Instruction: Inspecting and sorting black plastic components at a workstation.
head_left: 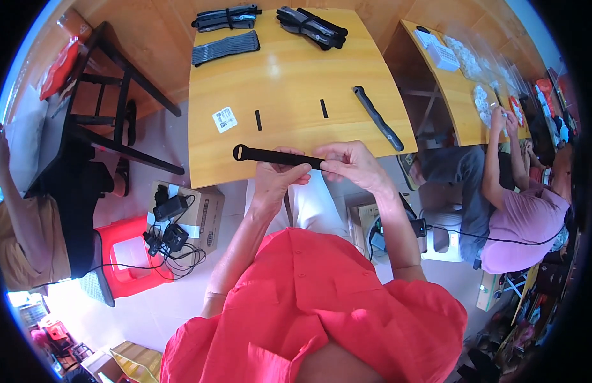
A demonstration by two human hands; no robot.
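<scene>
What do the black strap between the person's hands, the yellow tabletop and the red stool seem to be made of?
Black strap: probably matte fabric, since its surface shows almost no shine; rubber remains possible.
Yellow tabletop: perhaps varnished wood or laminate, given its glossy light reflection.
Red stool: likely smooth moulded plastic, judging by its even colour and rounded opening.

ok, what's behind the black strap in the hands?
Part of the left hand and the wooden tabletop; whatever the black strap directly covers can't be seen.

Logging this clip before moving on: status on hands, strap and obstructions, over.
Left hand and right hand pinching black strap. Ringed end free, pointing left. Grey strap on table, right of hands; nothing visibly blocking.
</scene>
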